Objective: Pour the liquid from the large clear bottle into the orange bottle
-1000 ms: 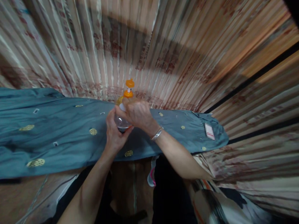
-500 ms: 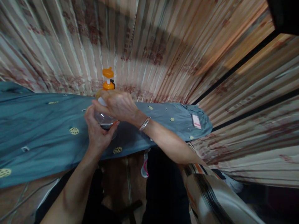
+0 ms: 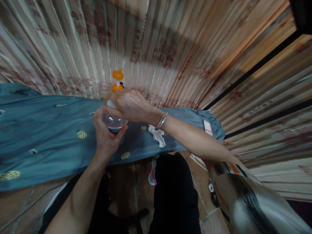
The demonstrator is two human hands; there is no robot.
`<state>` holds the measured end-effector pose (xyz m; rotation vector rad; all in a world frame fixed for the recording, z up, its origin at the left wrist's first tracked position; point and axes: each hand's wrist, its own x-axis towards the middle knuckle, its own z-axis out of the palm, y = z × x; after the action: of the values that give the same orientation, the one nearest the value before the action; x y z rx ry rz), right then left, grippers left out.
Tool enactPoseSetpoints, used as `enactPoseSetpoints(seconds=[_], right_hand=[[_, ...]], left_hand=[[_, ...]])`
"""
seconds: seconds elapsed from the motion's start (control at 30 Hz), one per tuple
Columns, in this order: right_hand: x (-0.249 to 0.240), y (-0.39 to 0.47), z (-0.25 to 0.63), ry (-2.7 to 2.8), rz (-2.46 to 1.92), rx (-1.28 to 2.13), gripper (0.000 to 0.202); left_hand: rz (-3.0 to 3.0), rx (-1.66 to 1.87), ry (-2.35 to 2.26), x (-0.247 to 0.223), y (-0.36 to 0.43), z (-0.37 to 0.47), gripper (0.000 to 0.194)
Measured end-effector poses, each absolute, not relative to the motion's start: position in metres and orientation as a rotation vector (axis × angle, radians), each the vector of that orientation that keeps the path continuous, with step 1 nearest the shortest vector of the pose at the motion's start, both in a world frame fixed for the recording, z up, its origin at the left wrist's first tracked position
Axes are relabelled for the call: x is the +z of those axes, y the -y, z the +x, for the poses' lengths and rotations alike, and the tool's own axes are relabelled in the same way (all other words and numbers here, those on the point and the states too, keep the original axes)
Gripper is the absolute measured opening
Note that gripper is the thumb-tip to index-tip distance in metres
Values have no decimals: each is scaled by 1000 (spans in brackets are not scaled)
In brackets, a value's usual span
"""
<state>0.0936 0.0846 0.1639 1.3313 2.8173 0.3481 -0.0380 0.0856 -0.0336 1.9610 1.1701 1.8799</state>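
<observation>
Two bare hands meet on a clear container (image 3: 114, 123) above the narrow, cloth-covered desk (image 3: 68, 146): the left grip (image 3: 107, 136) is wrapped round its rounded body, while the right grip (image 3: 134, 105) seems to pinch the white piece (image 3: 111, 104) at its top, though most of those fingertips are hidden. The container looks light, stiff-walled and smooth, so probably slippery if wet; whether it is glass or plastic I cannot tell. The broad body is the surer place to hold, with a moderate squeeze. Behind the hands stands an orange-topped bottle (image 3: 117, 74); near the right wrist lies a crumpled white cloth (image 3: 158, 136). No brand shows on the container, and the label (image 3: 208, 127) at the desk's right end is pixelated, its writing unreadable.
</observation>
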Motion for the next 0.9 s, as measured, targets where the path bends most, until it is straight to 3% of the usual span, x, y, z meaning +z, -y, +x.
enactPoseSetpoints(seconds=[0.27, 0.53, 0.9], right_hand=[[177, -91, 96, -2810, 1272, 355, 53], [182, -99, 102, -2887, 1125, 172, 16], [194, -107, 98, -2870, 1099, 11, 22]], left_hand=[[2007, 1857, -1255, -34, -81, -33, 93], [2020, 1860, -1272, -33, -79, -28, 90], [2029, 1899, -1270, -33, -79, -25, 85]])
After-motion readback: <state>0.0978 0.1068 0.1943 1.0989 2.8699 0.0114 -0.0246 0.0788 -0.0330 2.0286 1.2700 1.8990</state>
